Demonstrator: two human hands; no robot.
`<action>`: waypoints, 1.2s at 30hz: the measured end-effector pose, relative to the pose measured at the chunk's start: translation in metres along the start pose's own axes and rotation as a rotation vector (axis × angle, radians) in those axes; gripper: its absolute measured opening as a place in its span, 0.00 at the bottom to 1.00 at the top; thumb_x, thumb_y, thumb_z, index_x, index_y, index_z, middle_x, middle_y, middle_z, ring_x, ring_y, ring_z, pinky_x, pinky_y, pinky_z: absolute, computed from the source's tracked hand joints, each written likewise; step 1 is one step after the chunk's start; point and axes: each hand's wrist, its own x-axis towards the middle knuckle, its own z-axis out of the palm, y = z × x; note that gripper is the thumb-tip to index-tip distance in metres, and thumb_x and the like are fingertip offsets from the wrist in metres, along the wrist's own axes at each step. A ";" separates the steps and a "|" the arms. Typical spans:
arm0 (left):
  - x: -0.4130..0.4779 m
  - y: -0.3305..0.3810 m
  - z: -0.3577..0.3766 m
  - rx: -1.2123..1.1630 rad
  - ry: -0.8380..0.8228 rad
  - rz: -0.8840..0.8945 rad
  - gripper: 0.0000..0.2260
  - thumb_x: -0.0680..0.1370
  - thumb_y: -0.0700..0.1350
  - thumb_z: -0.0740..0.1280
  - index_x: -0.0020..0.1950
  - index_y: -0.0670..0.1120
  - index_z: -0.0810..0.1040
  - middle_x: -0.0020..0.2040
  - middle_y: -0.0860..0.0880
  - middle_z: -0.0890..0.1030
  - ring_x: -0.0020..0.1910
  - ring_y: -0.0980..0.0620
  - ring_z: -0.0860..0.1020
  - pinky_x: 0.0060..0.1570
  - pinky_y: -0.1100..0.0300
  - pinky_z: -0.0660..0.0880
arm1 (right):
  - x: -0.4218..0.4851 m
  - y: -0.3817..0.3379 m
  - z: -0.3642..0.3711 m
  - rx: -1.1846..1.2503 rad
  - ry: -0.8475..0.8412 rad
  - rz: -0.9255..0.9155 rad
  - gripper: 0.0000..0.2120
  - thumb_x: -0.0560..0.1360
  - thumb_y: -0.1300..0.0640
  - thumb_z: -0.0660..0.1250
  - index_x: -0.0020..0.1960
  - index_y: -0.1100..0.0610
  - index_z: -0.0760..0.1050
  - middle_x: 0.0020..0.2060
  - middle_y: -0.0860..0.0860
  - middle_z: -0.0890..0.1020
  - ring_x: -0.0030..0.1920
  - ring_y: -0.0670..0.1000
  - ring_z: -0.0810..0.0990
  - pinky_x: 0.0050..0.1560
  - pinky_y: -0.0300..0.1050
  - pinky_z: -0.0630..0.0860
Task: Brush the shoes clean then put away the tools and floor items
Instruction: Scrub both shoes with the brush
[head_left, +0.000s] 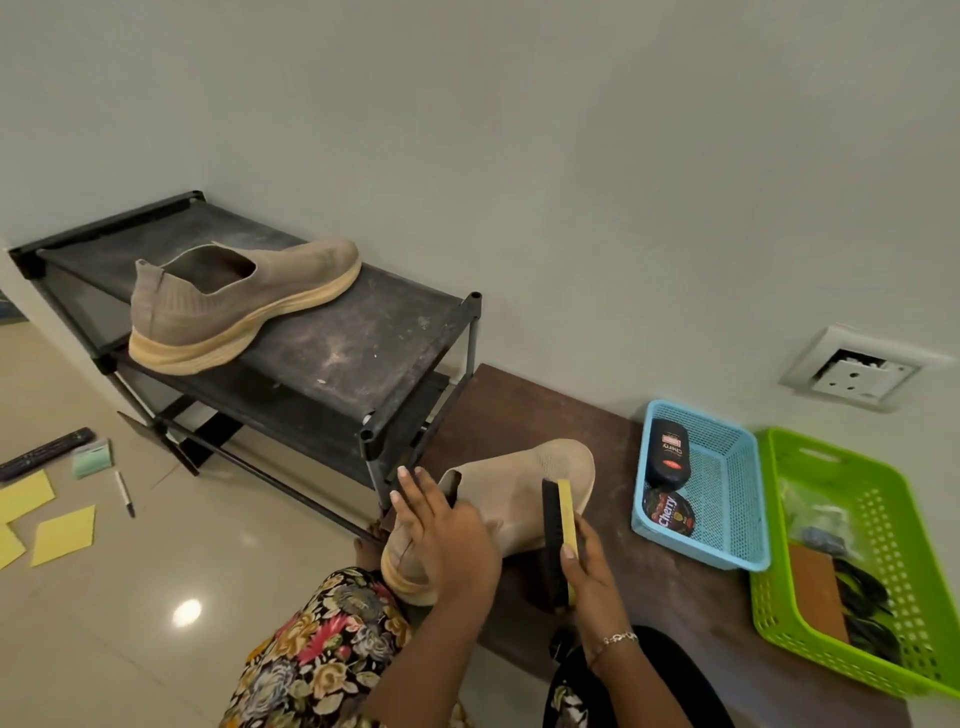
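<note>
Around you: a black metal-framed shoe rack (363, 353) with dusty fabric shelves stands to your left against the wall. On the pale glossy floor beside it lie a black remote control (47, 452), a small mint-green notepad (92, 460), a marker pen (124, 493) and loose yellow paper sheets (65, 532).
Right of you: a light-blue plastic mesh basket (727, 467) sits on the dark brown wooden bench (597, 415). It holds a black polish bottle (669, 457) and a round polish tin (669, 512). A lime-green slotted plastic basket (904, 545) touches its far side, with dark items inside that are hard to make out.
In the way: the rack's corner post stands just beside your left fingertips.
Wall: a white socket plate (857, 371) sits above the baskets.
Shoe in hand: the beige knit slip-on shoe with a tan rubber sole (519, 488) is over the bench edge, heel toward your lap and toe toward the wall.
Other shoe: a matching grey-brown knit slip-on (234, 301) lies on the rack's top shelf, well apart from you.
Left hand (441, 530): you grasp the held shoe at its heel collar, fingers draped over the opening.
Right hand (587, 566): you are clenched round the shoe brush with a yellow wooden back and black bristles (558, 525), thumb along the back.
Brush and shoe: the bristles press against the shoe's right side, just beside your left hand.
</note>
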 end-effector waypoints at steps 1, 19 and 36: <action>0.002 0.002 0.000 0.025 -0.041 -0.042 0.20 0.78 0.57 0.59 0.57 0.43 0.78 0.75 0.35 0.47 0.73 0.35 0.36 0.57 0.47 0.18 | 0.001 0.001 0.000 0.014 0.004 0.002 0.21 0.79 0.62 0.57 0.71 0.53 0.61 0.66 0.53 0.69 0.67 0.53 0.67 0.66 0.47 0.65; -0.011 -0.012 0.010 -0.347 0.190 0.136 0.16 0.55 0.37 0.80 0.28 0.52 0.77 0.64 0.37 0.74 0.69 0.35 0.58 0.70 0.55 0.33 | -0.001 0.006 -0.003 0.023 0.026 0.030 0.18 0.79 0.59 0.58 0.63 0.40 0.64 0.68 0.53 0.69 0.67 0.55 0.68 0.68 0.58 0.66; -0.009 -0.024 -0.005 -0.777 0.088 0.084 0.17 0.74 0.35 0.67 0.36 0.56 0.67 0.70 0.50 0.68 0.71 0.60 0.49 0.65 0.66 0.24 | 0.013 -0.026 -0.024 -0.977 0.292 -0.001 0.27 0.79 0.55 0.57 0.75 0.45 0.51 0.59 0.61 0.70 0.58 0.61 0.73 0.61 0.52 0.68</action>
